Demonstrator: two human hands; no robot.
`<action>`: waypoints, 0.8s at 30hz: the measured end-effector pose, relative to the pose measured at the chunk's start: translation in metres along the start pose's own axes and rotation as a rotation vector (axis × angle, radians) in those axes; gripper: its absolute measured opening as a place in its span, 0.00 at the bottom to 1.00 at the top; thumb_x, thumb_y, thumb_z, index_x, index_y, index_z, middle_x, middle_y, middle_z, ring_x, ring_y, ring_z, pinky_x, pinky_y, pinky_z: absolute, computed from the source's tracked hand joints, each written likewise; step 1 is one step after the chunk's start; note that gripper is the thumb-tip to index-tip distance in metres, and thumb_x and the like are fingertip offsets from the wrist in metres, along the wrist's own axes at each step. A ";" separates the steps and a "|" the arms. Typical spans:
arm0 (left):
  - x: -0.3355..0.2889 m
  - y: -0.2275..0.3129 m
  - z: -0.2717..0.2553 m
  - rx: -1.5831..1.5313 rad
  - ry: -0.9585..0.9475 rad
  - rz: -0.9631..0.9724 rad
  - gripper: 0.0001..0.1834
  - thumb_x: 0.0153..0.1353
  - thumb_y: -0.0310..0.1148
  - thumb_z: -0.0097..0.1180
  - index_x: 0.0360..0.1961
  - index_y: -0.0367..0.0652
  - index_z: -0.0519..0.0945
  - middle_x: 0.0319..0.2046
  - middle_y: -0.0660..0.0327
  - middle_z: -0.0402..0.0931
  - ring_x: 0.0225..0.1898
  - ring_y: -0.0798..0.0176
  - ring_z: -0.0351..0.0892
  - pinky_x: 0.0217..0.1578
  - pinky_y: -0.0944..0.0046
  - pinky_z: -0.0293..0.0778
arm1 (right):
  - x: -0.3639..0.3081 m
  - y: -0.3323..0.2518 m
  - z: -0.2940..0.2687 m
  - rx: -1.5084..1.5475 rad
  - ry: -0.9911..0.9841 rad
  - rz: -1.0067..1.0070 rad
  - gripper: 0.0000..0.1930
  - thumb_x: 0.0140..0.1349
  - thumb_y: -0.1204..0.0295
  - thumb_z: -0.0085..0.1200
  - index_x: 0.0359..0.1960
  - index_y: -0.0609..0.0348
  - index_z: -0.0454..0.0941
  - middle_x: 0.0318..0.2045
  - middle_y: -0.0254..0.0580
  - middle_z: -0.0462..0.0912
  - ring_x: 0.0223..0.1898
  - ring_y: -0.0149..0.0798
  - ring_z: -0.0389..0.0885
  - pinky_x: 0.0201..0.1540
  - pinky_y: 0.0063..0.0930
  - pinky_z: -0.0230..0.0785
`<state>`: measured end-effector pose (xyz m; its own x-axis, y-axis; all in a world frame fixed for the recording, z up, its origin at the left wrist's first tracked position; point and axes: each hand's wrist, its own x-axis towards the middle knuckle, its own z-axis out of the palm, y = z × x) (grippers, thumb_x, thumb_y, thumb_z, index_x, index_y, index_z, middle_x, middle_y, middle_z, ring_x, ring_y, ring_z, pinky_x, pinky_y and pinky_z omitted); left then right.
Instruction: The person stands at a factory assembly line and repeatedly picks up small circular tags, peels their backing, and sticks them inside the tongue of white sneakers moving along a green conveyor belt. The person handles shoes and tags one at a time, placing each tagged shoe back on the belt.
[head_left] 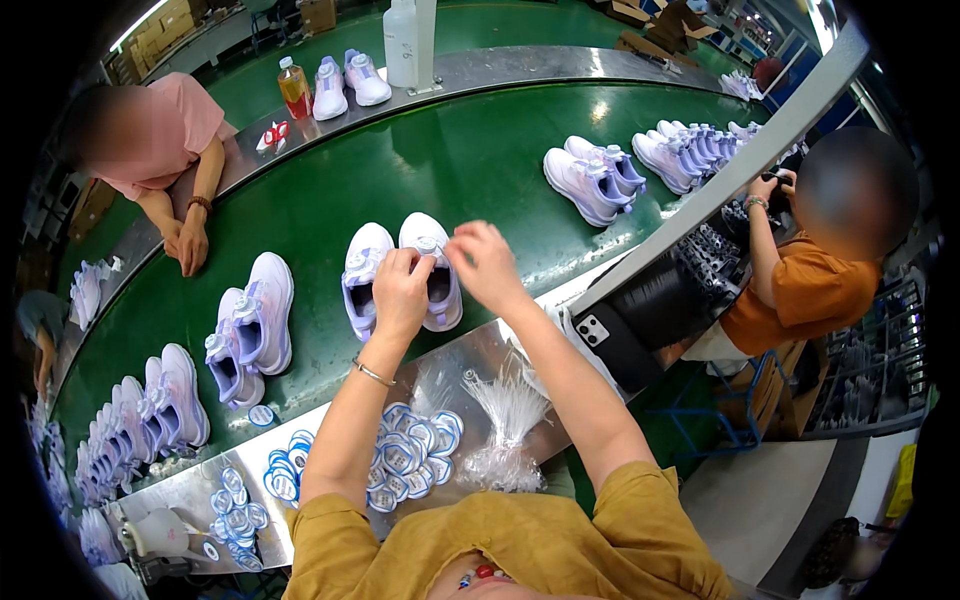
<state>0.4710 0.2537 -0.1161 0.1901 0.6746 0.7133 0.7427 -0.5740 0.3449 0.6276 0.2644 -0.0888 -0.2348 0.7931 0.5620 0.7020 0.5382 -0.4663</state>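
A pair of white and lavender sneakers stands in front of me on the green belt (400, 155), toes pointing away. At the right sneaker (418, 228) of the pair, my left hand (402, 292) is closed in a pinch over the dial and opening. What its fingertips hold is too small to make out. Just right of the same shoe, my right hand (486, 265) has its fingers curled together near the left fingertips; anything in them is hidden. The left sneaker (366, 248) stands beside, partly behind my left hand.
On the metal ledge near me lie round blue-and-white tags (405, 455) and a bundle of clear plastic strands (505, 410). More sneakers (265, 310) line the belt on both sides. One person leans in at far left; another sits at right beyond a slanted metal post (720, 180).
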 end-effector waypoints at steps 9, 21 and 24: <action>-0.012 -0.002 0.004 0.063 0.051 0.050 0.10 0.45 0.26 0.55 0.32 0.41 0.80 0.31 0.60 0.73 0.35 0.58 0.74 0.34 0.61 0.71 | 0.041 0.014 0.023 -0.029 -0.409 -0.103 0.07 0.54 0.73 0.55 0.32 0.62 0.81 0.32 0.45 0.77 0.39 0.46 0.75 0.43 0.36 0.68; -0.021 -0.006 -0.003 0.185 0.093 0.081 0.11 0.48 0.27 0.54 0.36 0.41 0.79 0.29 0.60 0.72 0.35 0.59 0.74 0.35 0.60 0.68 | 0.056 -0.003 0.023 -0.128 -0.553 0.134 0.18 0.54 0.60 0.57 0.35 0.65 0.80 0.30 0.52 0.82 0.32 0.47 0.81 0.39 0.36 0.72; -0.022 -0.004 -0.003 0.161 0.100 0.071 0.11 0.48 0.27 0.54 0.36 0.41 0.79 0.31 0.60 0.72 0.36 0.59 0.74 0.36 0.60 0.68 | 0.051 0.018 0.027 0.419 -0.553 0.166 0.18 0.53 0.58 0.62 0.33 0.62 0.80 0.28 0.47 0.78 0.32 0.44 0.77 0.37 0.34 0.70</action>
<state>0.4620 0.2402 -0.1312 0.1871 0.5809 0.7922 0.8241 -0.5317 0.1953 0.6099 0.3221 -0.0875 -0.5314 0.8430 0.0838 0.4666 0.3738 -0.8016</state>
